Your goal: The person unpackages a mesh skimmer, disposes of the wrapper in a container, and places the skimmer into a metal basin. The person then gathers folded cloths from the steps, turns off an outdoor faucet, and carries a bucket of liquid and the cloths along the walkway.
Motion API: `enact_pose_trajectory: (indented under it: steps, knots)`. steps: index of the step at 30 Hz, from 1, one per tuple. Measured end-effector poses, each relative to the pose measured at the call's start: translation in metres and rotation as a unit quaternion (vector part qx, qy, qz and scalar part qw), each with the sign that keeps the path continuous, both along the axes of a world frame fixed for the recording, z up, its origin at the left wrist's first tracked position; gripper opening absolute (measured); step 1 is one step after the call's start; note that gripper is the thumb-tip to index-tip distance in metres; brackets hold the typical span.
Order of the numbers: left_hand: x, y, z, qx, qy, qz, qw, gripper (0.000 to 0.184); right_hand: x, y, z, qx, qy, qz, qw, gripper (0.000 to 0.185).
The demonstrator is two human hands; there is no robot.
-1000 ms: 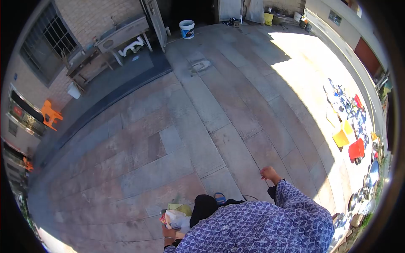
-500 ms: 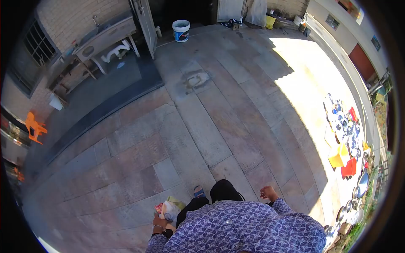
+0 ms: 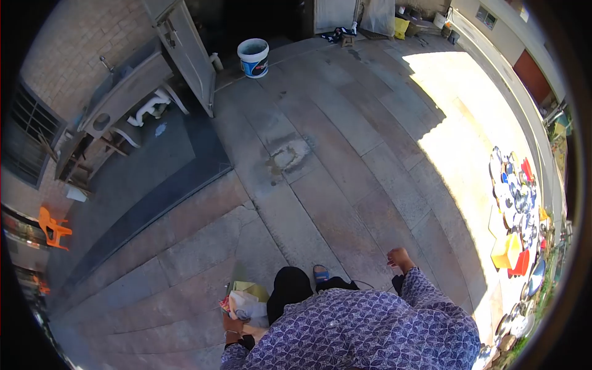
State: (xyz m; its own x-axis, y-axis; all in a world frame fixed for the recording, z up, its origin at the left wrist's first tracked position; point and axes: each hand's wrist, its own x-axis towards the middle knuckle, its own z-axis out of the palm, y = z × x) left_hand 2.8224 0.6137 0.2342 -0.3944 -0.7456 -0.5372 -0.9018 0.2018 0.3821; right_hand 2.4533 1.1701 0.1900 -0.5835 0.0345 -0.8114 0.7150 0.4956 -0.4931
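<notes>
Two hands: left hand holding bundle, right hand half-curled; bucket near open door.

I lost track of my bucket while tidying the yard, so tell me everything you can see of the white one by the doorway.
The bucket looks like plastic: white, round and open-topped, with a pale rim, a greyish inside and a blue-and-black printed band around its side. It stands upright in shade on the stone paving, before the dark doorway and just beyond the open door. Only the ground appears to touch it. Whether it holds anything, or has a handle, I cannot tell.
</notes>
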Motion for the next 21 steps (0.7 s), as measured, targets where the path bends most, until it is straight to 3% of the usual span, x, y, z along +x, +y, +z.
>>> enact_pose_trajectory:
  steps: [3, 7, 9, 11, 14, 15, 18, 21]
  knots:
    - [-0.094, -0.014, 0.014, 0.041, -0.025, 0.009, 0.999, 0.107, -0.139, -0.045, 0.014, -0.010, 0.043, 0.017, 0.999, 0.010]
    - [-0.226, -0.058, 0.003, 0.101, -0.080, -0.042, 0.991, 0.100, -0.287, -0.116, 0.019, -0.027, 0.130, 0.017, 0.991, 0.009]
    - [-0.285, -0.092, -0.023, 0.100, -0.185, -0.047, 0.977, 0.094, -0.315, -0.139, 0.013, -0.018, 0.086, 0.002, 0.996, 0.010]
    - [-0.366, -0.128, -0.038, 0.104, -0.168, -0.052, 0.979, 0.092, -0.379, -0.164, 0.015, -0.046, 0.047, 0.059, 0.996, 0.012]
    - [-0.431, -0.161, -0.039, 0.086, -0.148, -0.046, 0.984, 0.087, -0.431, -0.198, 0.004, -0.008, -0.031, 0.054, 0.998, 0.014]
    - [-0.456, -0.179, -0.039, 0.068, -0.108, -0.035, 0.991, 0.085, -0.450, -0.185, -0.042, 0.018, -0.071, 0.057, 0.996, 0.014]
    - [-0.545, -0.213, -0.015, 0.031, -0.073, -0.075, 0.994, 0.086, -0.521, -0.221, -0.029, 0.038, -0.096, 0.022, 0.994, 0.013]
    - [-0.624, -0.243, -0.024, 0.033, -0.092, -0.055, 0.994, 0.082, -0.621, -0.256, -0.053, 0.024, -0.097, 0.026, 0.995, 0.016]
